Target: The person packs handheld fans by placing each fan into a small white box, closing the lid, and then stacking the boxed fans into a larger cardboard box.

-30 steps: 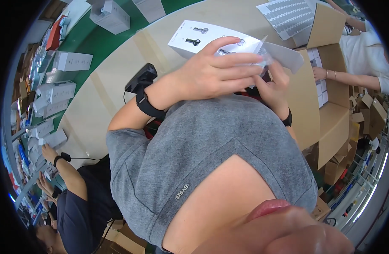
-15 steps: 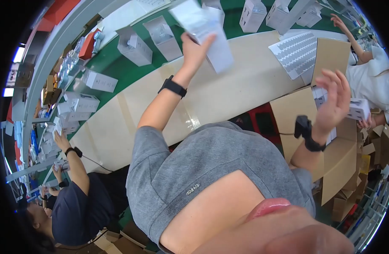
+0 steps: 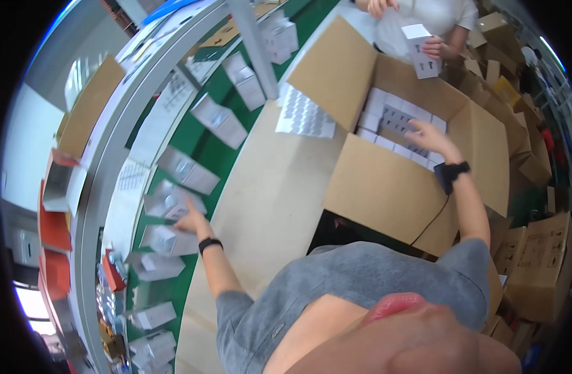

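On the green belt at the left, my left hand [image 3: 194, 219] has its fingers round the near end of an open-topped white box [image 3: 164, 201]. Something clear shows inside that box. A second white box [image 3: 169, 240] stands close beside it. My right hand [image 3: 430, 138] is over the mouth of a large brown carton [image 3: 386, 193]; its fingers are loosely stretched and hold nothing I can see. Rows of small white boxes [image 3: 386, 100] with dark printed marks line the carton's inside, partly hidden by my hand.
More open white boxes [image 3: 219, 121] stand along the green belt [image 3: 202, 153]. A patterned white sheet [image 3: 305, 115] lies on the pale table [image 3: 255, 187]. Across the carton, another person's hand [image 3: 437, 47] holds a white box [image 3: 418, 57]. Brown cartons [image 3: 538, 258] pile at right.
The view has swung right. My left hand, which held a raised white box over the table, is now down at the belt. My right hand has moved from beside the carton to over its opening.
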Available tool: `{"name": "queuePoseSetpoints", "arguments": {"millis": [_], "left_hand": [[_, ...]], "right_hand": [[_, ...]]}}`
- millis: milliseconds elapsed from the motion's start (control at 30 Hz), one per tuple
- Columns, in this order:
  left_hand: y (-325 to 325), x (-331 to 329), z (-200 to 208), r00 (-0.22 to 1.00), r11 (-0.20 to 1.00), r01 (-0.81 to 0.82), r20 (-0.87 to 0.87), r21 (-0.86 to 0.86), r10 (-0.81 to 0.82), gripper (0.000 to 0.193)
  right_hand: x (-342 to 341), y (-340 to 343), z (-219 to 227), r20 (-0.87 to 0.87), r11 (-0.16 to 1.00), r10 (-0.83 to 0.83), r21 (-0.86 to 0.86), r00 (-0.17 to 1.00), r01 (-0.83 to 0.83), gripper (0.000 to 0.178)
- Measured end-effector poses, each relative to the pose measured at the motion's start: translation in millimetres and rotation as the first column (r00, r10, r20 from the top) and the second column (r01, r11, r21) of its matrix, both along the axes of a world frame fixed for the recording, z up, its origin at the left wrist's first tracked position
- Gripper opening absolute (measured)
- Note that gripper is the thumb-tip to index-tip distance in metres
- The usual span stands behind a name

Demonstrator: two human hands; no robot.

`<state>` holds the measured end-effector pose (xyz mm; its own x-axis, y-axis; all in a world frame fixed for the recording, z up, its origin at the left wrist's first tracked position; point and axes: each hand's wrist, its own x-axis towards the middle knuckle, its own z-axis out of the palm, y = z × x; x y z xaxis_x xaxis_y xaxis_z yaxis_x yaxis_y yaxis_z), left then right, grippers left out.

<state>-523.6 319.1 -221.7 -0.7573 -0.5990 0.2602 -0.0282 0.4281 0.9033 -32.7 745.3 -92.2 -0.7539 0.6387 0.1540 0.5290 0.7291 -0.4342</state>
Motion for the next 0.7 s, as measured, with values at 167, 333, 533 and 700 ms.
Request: {"name": "queuePoseSetpoints", "arguments": {"millis": [167, 333, 533, 700], "left_hand": [[8.5, 91.2, -40.4, 0.713, 0.697, 0.692, -0.03, 0.19, -0.7, 0.049], [3.5, 202.2, 5.0, 0.559, 0.553, 0.801, 0.042, 0.23, -0.828, 0.026], [13.9, 230.8, 28.9, 0.557, 0.586, 0.78, 0.182, 0.221, -0.81, 0.023], [43.2, 225.0, 65.5, 0.501, 0.523, 0.832, 0.152, 0.186, -0.852, 0.028]], "right_hand": [[-9.3, 27.3, -52.7, 0.654, 0.965, 0.255, -0.13, 0.712, -0.225, 0.091], [-15.6, 33.4, -114.3, 0.771, 0.801, 0.495, -0.226, 0.4, -0.555, 0.082], [1.7, 12.9, -129.2, 0.394, 0.949, 0.276, -0.258, 0.877, -0.183, 0.049], [-29.5, 44.7, -74.9, 0.17, 0.936, 0.136, 0.302, 0.976, -0.183, 0.043]]}}
